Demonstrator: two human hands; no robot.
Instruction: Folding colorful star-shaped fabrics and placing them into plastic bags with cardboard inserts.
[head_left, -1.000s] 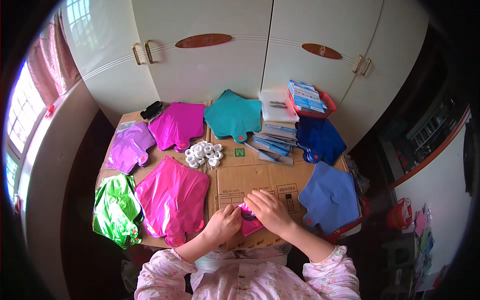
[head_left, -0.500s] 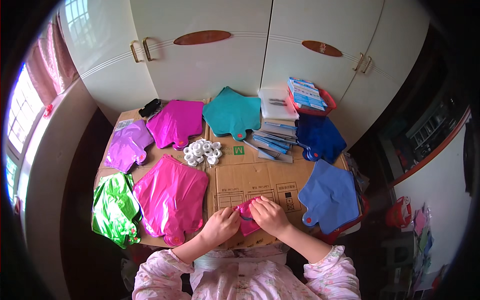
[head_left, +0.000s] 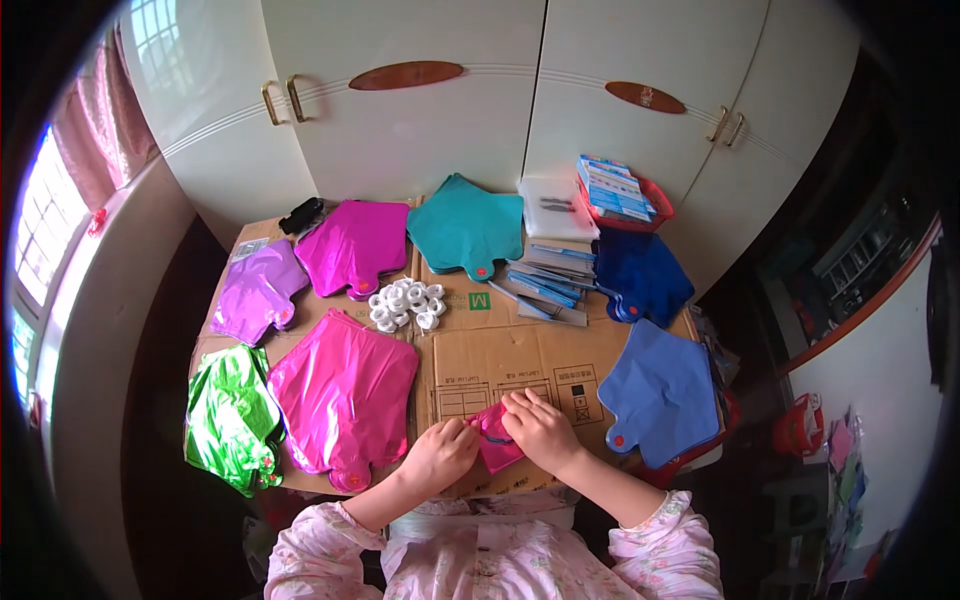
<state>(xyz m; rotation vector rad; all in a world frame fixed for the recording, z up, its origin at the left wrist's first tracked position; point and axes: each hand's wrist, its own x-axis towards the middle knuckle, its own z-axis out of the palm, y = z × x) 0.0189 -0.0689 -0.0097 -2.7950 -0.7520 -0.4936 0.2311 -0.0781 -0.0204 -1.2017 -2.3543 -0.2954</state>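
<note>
A folded pink foil balloon lies at the near edge of the cardboard, between my two hands. My left hand is closed, pinching its left edge. Along the right side, my right hand grips and presses the foil with its fingers close together. A darker strip shows on the folded foil between the hands. The undersides of the folds and part of my fingertips are hidden. Just left of my left forearm lies a stack of flat bright pink foil balloons.
Stacks of green, lilac, magenta, teal, dark blue and light blue balloons ring the cardboard. White ribbon rolls, cards, clear bags and a red basket sit farther back.
My right hand's fingers have shifted slightly and stretched a little along the foil's right side. My left hand keeps its pinch. Nothing else has visibly moved.
</note>
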